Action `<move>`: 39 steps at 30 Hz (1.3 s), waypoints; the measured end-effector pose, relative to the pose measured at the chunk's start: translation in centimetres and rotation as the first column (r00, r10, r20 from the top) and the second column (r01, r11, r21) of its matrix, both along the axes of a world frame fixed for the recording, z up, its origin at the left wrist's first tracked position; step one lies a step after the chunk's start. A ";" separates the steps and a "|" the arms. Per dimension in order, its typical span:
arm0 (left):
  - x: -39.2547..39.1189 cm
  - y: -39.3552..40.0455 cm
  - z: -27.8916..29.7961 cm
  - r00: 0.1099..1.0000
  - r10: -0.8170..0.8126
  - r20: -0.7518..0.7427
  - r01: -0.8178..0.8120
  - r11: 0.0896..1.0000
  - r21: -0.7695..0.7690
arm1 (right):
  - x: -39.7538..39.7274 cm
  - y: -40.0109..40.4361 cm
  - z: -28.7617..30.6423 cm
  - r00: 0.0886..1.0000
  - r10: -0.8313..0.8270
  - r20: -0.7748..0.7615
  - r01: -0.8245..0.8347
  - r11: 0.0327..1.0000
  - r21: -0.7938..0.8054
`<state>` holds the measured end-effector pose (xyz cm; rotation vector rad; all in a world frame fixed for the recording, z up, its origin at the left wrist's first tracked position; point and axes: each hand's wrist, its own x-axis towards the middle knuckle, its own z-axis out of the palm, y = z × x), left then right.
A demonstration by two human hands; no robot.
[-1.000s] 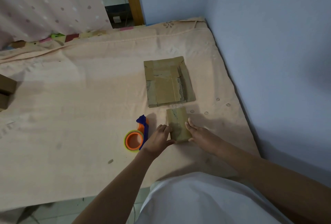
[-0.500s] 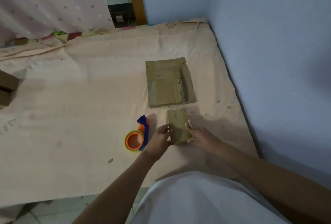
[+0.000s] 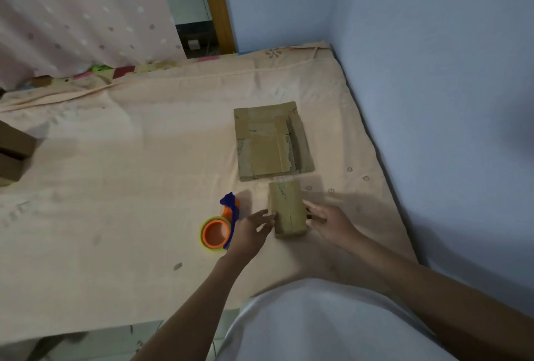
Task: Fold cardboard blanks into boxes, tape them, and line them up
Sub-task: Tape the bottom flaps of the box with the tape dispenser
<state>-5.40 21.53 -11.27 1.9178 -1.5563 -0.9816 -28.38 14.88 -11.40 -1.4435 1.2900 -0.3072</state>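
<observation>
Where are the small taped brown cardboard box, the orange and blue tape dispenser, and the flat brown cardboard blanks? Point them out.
small taped brown cardboard box [image 3: 287, 207], head view, top face.
orange and blue tape dispenser [image 3: 215, 234], head view, orange core.
flat brown cardboard blanks [image 3: 267, 155], head view, centre panel.

1. Folded cardboard box [image 3: 287, 209]: small, brown, closed, tape along its top seam, lying flat at centre frame between my hands.
2. Flattened cardboard blanks [image 3: 271, 141]: stacked just above it in frame.
3. Tape dispenser [image 3: 220, 226]: orange-blue, left of box.

Matt brown cardboard box [image 3: 287, 209], seemingly glossy-taped, lies on soft peach cloth sheet [image 3: 130, 187].
</observation>
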 end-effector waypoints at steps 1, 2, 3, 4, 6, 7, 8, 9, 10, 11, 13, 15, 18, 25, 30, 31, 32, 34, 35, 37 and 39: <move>0.1 -0.5 0.4 0.999 0.035 0.005 -0.035 0.999 -0.005 | 0.0 0.3 -0.2 0.991 -0.130 0.025 0.130 0.991 0.021; 0.3 -1.1 0.6 0.998 0.040 0.042 -0.040 0.999 -0.011 | -0.1 0.5 -0.6 0.960 -0.277 0.034 0.275 0.959 0.065; 0.5 -1.6 0.9 0.995 0.017 0.093 -0.016 1.000 -0.018 | -0.3 0.7 -1.0 0.908 -0.418 0.029 0.409 0.899 0.157; 0.7 -2.2 1.2 0.989 -0.023 0.147 0.026 1.000 -0.017 | -0.3 1.0 -1.1 0.850 -0.526 0.012 0.499 0.813 0.300; 0.9 -3.3 1.6 0.965 -0.109 0.239 0.110 0.994 0.010 | 0.0 2.1 -0.4 0.817 -0.576 -0.037 0.487 0.653 0.581; 0.8 -3.8 1.9 0.950 -0.147 0.277 0.144 0.989 0.030 | 0.1 2.6 0.2 0.823 -0.566 -0.037 0.445 0.604 0.661; 0.7 -4.4 2.0 0.935 -0.183 0.303 0.177 0.983 0.048 | 0.3 2.9 0.6 0.826 -0.563 -0.021 0.411 0.577 0.706; 0.5 -5.0 2.3 0.924 -0.218 0.315 0.206 0.976 0.072 | 0.5 3.2 1.0 0.820 -0.572 0.007 0.384 0.560 0.734; 0.3 -5.7 2.5 0.915 -0.250 0.317 0.231 0.968 0.099 | 0.9 3.2 1.3 0.808 -0.589 0.036 0.364 0.546 0.755; 0.0 -6.5 2.8 0.904 -0.282 0.321 0.254 0.959 0.127 | 1.2 3.2 1.5 0.794 -0.605 0.057 0.352 0.534 0.769; -0.4 -8.0 3.2 0.876 -0.363 0.318 0.317 0.929 0.190 | 1.6 3.2 1.6 0.789 -0.609 0.076 0.329 0.524 0.786; -0.7 -9.3 3.0 0.848 -0.446 0.284 0.385 0.889 0.248 | 1.7 3.1 1.5 0.776 -0.628 0.066 0.345 0.509 0.789; -0.5 -10.2 2.4 0.875 -0.437 0.209 0.372 0.882 0.288 | 1.5 2.9 0.8 0.700 -0.702 0.130 0.327 0.478 0.815; 0.0 -9.3 3.0 0.970 -0.195 0.144 0.151 0.951 0.271 | 0.2 1.3 1.7 0.638 -0.745 0.195 0.438 0.560 0.703; 0.4 -6.5 3.0 0.985 0.137 -0.106 -0.096 0.940 0.327 | 0.7 -0.9 2.8 0.755 -0.643 0.132 0.465 0.665 0.584; 0.0 -5.8 3.2 0.944 0.243 -0.225 -0.153 0.922 0.355 | 0.7 -1.5 2.6 0.778 -0.616 0.121 0.462 0.692 0.555; -0.4 -5.0 3.5 0.889 0.323 -0.324 -0.185 0.901 0.392 | 0.7 -2.0 2.3 0.805 -0.584 0.103 0.455 0.720 0.525; -0.9 -3.3 3.7 0.821 0.393 -0.413 -0.211 0.882 0.422 | 0.8 -2.8 1.9 0.857 -0.512 0.056 0.428 0.768 0.477; -1.0 -2.6 3.7 0.817 0.397 -0.418 -0.218 0.884 0.413 | 1.0 -3.0 2.0 0.878 -0.477 0.035 0.413 0.792 0.451; -1.0 -2.2 3.0 0.876 0.344 -0.339 -0.218 0.908 0.359 | 1.3 -3.1 2.4 0.899 -0.438 0.010 0.397 0.825 0.401; -1.1 -2.8 3.0 0.954 0.261 -0.150 -0.210 0.934 0.290 | 1.5 -2.8 2.2 0.904 -0.428 0.004 0.401 0.849 0.344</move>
